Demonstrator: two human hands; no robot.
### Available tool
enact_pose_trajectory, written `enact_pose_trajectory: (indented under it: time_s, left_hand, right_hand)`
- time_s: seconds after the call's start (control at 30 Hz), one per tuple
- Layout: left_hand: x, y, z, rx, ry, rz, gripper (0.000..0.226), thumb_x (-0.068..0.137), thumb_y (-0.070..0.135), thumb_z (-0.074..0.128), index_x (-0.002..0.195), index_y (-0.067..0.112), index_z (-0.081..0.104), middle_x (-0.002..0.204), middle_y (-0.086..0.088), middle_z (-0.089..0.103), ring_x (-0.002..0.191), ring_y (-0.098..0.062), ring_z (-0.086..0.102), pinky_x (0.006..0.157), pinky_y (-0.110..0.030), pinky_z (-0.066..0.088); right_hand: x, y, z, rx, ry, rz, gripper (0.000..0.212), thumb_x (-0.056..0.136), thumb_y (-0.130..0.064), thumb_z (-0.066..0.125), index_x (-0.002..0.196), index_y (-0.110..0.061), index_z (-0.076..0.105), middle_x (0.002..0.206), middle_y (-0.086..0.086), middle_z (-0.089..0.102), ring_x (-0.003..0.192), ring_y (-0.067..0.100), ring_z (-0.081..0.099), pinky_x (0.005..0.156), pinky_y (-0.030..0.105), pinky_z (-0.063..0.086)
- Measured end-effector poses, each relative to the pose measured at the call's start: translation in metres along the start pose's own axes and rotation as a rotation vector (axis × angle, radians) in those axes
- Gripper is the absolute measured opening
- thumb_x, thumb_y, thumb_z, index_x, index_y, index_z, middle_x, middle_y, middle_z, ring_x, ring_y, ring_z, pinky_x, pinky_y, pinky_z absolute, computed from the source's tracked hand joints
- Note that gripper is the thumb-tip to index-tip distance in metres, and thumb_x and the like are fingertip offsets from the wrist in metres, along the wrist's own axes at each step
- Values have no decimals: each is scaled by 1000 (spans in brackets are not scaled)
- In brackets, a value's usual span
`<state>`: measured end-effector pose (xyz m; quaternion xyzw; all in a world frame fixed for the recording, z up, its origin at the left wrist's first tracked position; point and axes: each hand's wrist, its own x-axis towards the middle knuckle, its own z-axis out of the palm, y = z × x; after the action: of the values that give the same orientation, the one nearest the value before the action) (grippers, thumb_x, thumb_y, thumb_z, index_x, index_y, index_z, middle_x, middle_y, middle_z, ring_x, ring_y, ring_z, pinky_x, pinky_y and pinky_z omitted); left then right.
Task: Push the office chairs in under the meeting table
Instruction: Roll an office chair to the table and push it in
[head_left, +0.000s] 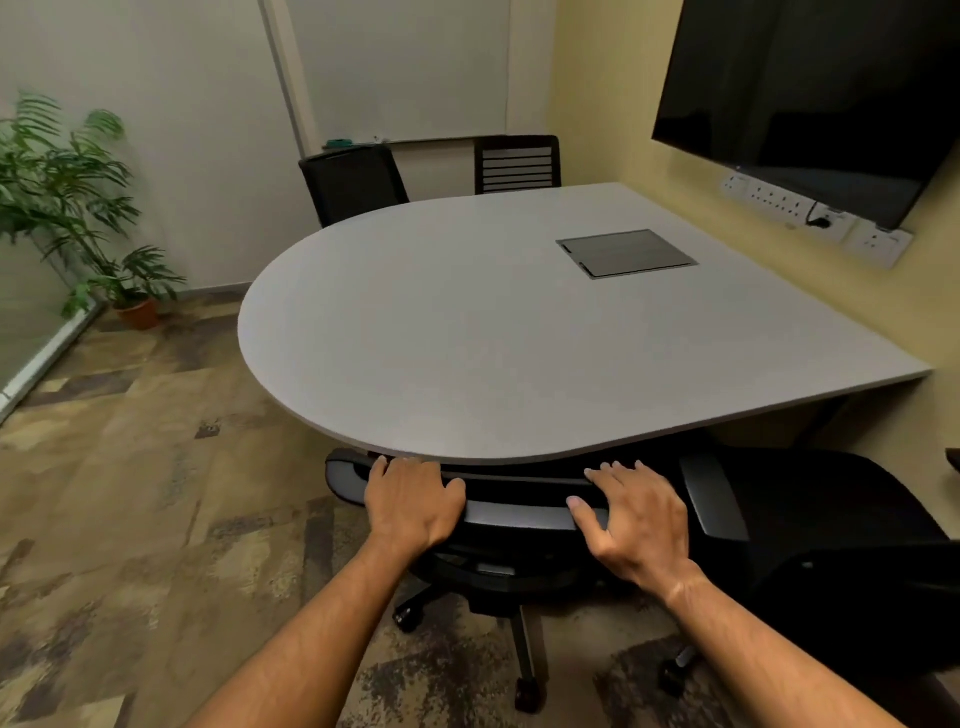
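Observation:
A grey meeting table (467, 338) with a rounded near end fills the middle of the view. A black office chair (519, 512) stands at its near edge, seat hidden under the tabletop, backrest top close to the table rim. My left hand (413, 501) rests on the left part of the backrest top, fingers laid over it. My right hand (636, 514) lies on the right part with fingers spread and fairly straight. A second black chair (810, 545) stands beside it to the right, out from the table.
Two more black chairs, one (353, 182) at the far left and one (517, 163) further right, stand at the far side. A potted plant (78, 208) stands in the left corner. A dark wall screen (810, 93) and sockets (810, 213) are on the right wall. A hatch (626, 253) is set in the tabletop.

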<state>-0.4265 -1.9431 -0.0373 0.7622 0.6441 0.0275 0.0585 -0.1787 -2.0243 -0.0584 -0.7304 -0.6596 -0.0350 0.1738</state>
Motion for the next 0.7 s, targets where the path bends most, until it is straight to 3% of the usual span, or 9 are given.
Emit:
enact_pose_trajectory:
  time_s: [0.13,0.6,0.7]
  left_hand:
    - [-21,-20,-1,-11,5,25,46,86,44,34,92,15,70,101,-5,68,102,-22,58,114,-43,27]
    - [-53,-67,-2,-72,61,-51,40,74,49,29,76,20,57,91,0,65,96,-19,58,115,-48,25]
    - [-50,-78,-3,-56,76,-50,49,75,50,30,90,19,65,98,0,67,100,-18,59,116,-48,25]
  right_hand:
    - [-22,-21,-1,23,13,18,59,83,-60,43,110,-16,73,109,7,73,109,22,65,104,42,44]
    - [-21,-61,8,66,27,-59,54,80,-57,49,107,-18,74,107,6,74,106,22,67,102,41,45]
    - [-16,-72,10,70,3,-58,56,81,-57,47,110,-17,73,111,8,72,109,23,65,102,43,45]
